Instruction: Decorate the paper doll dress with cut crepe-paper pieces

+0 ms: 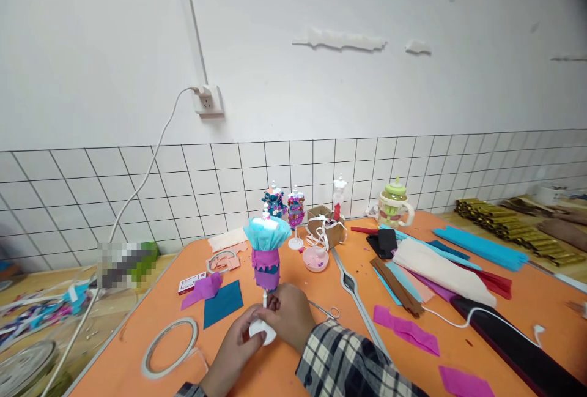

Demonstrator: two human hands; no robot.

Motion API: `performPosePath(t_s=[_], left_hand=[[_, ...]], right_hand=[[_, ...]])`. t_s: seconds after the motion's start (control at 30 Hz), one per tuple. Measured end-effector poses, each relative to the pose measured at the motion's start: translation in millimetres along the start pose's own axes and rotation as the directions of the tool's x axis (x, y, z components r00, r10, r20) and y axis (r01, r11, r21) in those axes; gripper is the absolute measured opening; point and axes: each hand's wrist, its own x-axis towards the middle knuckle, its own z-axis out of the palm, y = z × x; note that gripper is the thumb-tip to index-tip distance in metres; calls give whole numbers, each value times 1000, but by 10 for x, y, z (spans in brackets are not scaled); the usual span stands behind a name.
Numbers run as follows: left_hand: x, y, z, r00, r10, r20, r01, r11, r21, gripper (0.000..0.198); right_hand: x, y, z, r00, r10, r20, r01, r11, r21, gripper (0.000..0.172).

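Observation:
A miniature dress form (266, 262) on a white stand is wrapped in purple and teal crepe paper, with a turquoise paper ruffle flaring round its top. My left hand (236, 345) is closed on its round white base (262, 331), thumb lying over the rim. My right hand (293, 316) curls in at the foot of the pole from the other side, fingers bent round it and partly hidden. Beside that hand lie small scissors (334, 312), half covered by it. Teal (223, 303) and purple paper pieces (202, 290) lie left of the form.
Tape rolls (169, 348) are at the left. Decorated dress forms (296, 210), a cardboard box (323, 226), a pink bowl (315, 259) and a green-lidded mug (395, 204) stand behind. Paper strips (479, 248) and a dark long object (513, 342) with a white cable cover the right side.

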Motion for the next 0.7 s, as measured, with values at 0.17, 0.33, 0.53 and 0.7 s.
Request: performPosePath(t_s=[0.17, 0.33, 0.53, 0.7], left_hand=[[28, 34, 87, 996, -35, -76, 47, 987, 155, 18], [2, 75, 109, 992, -56, -115, 78, 978, 193, 25], [-34, 67, 101, 991, -28, -133, 63, 962, 266, 28], [-33, 36, 87, 993, 23, -119, 14, 953, 303, 27]], right_hand=[[-31, 21, 49, 1000, -2, -5, 2, 1000, 18, 22], [-26, 42, 56, 1000, -22, 2, 22, 999, 37, 25], [-31, 62, 63, 998, -61, -17, 62, 996, 65, 21], [-25, 84, 107, 998, -60, -29, 63, 992, 106, 13]])
